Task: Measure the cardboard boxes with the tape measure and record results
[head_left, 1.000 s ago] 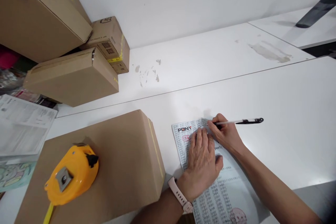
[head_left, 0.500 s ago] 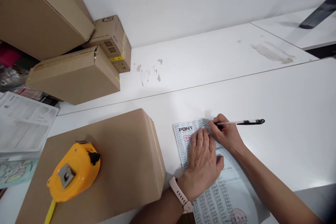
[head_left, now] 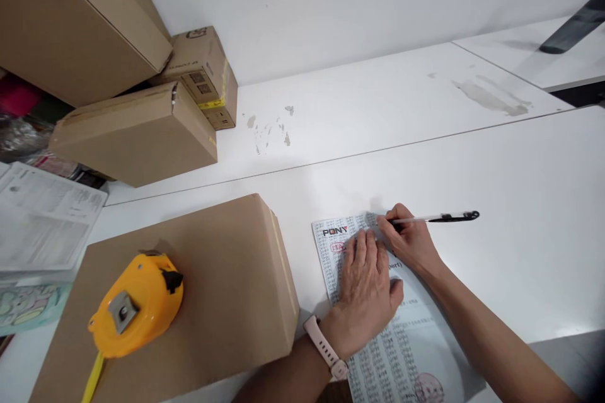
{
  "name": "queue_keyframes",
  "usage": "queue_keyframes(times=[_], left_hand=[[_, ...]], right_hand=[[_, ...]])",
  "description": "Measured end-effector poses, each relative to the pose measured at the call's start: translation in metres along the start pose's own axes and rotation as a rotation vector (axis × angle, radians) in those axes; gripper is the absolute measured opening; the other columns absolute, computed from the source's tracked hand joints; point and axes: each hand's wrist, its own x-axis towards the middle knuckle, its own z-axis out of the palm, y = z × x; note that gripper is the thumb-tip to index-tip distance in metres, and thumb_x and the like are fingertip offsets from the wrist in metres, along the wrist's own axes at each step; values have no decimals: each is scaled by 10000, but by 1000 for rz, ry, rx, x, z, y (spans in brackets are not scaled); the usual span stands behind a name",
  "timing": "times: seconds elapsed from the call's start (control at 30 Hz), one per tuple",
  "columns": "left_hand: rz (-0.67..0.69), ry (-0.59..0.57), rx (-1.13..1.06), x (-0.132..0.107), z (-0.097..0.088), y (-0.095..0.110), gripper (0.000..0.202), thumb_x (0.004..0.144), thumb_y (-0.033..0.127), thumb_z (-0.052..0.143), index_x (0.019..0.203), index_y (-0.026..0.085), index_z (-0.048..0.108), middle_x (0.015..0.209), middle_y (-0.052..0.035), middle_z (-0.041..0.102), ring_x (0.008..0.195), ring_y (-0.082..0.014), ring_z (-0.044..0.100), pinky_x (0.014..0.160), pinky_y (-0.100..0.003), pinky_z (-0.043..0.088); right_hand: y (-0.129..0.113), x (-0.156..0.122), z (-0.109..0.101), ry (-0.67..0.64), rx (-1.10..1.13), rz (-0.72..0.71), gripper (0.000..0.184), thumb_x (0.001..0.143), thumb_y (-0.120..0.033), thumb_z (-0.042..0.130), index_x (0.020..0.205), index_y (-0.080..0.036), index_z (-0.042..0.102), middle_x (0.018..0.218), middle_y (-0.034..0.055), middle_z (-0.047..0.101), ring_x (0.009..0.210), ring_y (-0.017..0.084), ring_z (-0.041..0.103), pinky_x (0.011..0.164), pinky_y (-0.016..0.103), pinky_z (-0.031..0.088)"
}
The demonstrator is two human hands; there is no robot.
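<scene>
A printed paper (head_left: pixel 416 327) with a PONY heading and red stamp marks lies on the white table, its lower part reaching the near edge. Flat on its upper left part rests my left hand (head_left: pixel 366 283), fingers stretched out and holding nothing; a pink watch (head_left: pixel 326 349) is on that wrist. My right hand (head_left: pixel 410 239) pinches a pen (head_left: pixel 439 218) with a clear barrel and black cap end. The pen slants to the right, and its tip is hidden behind my fingers at the paper's top edge.
Left of the paper, a cardboard box (head_left: pixel 222 289) carries a yellow tape measure (head_left: pixel 139 305). More cardboard boxes (head_left: pixel 137 138) are stacked at the back left. Printed sheets (head_left: pixel 45 220) lie at the far left. A dark bar (head_left: pixel 574 24) juts in at the upper right.
The pen's back end has tilted up very slightly in my right hand. My left hand stays in place on the paper. The view has shifted a little.
</scene>
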Motion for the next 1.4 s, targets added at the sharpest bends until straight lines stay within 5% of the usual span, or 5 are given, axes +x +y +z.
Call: queue_keyframes(times=[1.4], left_hand=[[7,-4,26,0,2,0,619,1002,462,460,1440,25,469,1569,-219,442,1494,-344,355,1211,-484,332]], right_hand=[[2,1,-2,18,-24,22,270,862,-305,636,669,-242,458,543,-67,420,494,107,374,460,257,320]])
